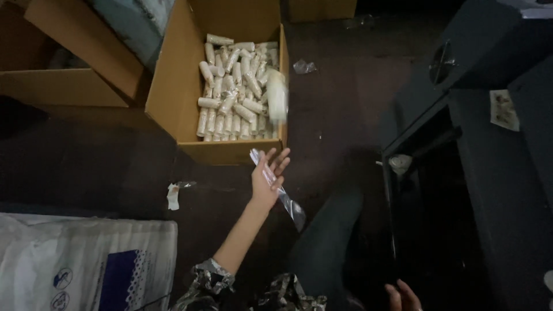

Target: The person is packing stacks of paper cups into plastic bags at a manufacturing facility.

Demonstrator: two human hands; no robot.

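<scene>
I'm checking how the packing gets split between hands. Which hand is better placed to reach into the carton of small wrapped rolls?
Probably the left hand: it is stretched out, fingers open, just short of the cardboard carton of rolls. The right hand sits low at the frame's bottom edge, far from it.

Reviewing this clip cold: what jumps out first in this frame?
The open cardboard box at top centre, packed with small pale rolls, catches the eye first; one blurred roll hangs above its right edge. Just below, the left hand is stretched toward the box, fingers spread, with a clear plastic strip across its palm. The right hand barely shows at the bottom edge.
</scene>
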